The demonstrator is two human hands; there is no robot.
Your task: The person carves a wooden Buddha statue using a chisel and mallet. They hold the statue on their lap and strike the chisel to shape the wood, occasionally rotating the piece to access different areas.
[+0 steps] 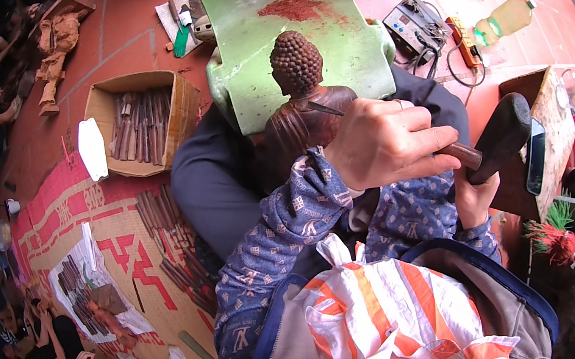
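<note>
Statue (298, 70): dark brown figure with a knobbed head, upright between the legs (211, 158), nearer than the green chair (241, 91); its base is hidden
Left hand (388, 137): fingers wrapped round the chisel (463, 154), blade slanting to the statue's shoulder, contact too fine to tell
Right hand (477, 198): closed on the mallet (509, 125), right of the statue
Blade skid: an off-centre blow could drive the edge toward the statue's neck
Knocked fingers: they sit near the handle's end, so a glancing strike might catch them
Rocking: neither hand braces the statue, so heavy blows could shift it
</note>
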